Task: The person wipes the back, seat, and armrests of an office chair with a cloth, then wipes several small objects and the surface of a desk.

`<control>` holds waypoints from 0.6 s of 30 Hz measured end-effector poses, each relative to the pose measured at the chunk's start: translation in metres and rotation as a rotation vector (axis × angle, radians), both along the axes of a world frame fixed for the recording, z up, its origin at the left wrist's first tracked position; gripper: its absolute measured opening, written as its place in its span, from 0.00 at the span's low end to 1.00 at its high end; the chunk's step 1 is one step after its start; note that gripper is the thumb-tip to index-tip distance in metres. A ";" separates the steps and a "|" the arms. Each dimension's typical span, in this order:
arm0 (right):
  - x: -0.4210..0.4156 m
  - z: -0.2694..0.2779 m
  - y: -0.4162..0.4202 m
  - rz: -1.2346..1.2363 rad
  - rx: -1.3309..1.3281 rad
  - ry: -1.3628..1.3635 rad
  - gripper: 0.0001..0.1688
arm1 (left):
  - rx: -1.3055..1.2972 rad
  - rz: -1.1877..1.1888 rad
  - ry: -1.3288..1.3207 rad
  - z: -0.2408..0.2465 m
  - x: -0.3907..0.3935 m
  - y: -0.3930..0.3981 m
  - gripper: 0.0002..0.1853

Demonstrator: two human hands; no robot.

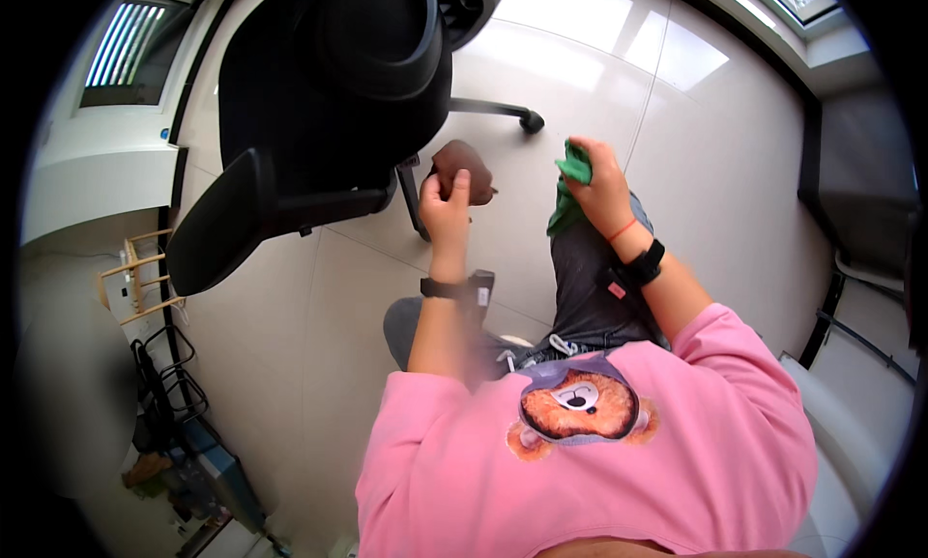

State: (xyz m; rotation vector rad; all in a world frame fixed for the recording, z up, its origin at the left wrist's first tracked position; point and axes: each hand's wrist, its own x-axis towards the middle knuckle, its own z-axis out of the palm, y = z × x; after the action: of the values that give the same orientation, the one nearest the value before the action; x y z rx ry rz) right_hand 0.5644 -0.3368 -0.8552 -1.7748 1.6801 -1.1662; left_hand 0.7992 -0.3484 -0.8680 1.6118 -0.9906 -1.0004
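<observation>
My left hand (449,204) pinches a crumpled brown piece, seemingly cloth (465,168), between thumb and fingers above the tiled floor. Right of it, my right hand (602,185) grips a green cloth (575,168), part of which hangs down by my trouser leg (591,275). The two hands are apart. A black office chair (333,123) stands just beyond and left of my left hand, its armrest (217,221) reaching toward me. Black bands circle both wrists.
A chair-base leg with a caster (531,121) lies beyond the hands on the glossy tiled floor (362,326). Farther left are a wooden rack (138,275), a black metal frame (170,369) and a blue box-like object (217,464). A dark panel (863,174) stands at right.
</observation>
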 end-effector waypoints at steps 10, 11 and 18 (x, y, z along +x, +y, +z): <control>0.031 0.014 -0.009 0.173 -0.043 0.124 0.23 | -0.882 0.104 -0.203 0.152 0.033 -0.058 0.42; 0.034 0.012 -0.003 0.196 -0.020 0.129 0.23 | -0.802 0.079 -0.224 0.163 0.035 -0.059 0.42; 0.049 0.074 0.017 0.361 0.125 0.332 0.21 | -0.467 0.033 -0.032 0.167 0.068 -0.077 0.33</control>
State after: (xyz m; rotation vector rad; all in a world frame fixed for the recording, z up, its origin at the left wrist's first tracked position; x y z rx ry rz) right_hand 0.6134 -0.3195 -0.7808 -2.1634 1.4735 -0.6252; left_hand 0.8674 -0.4258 -0.7009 1.2522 -1.1189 -0.6589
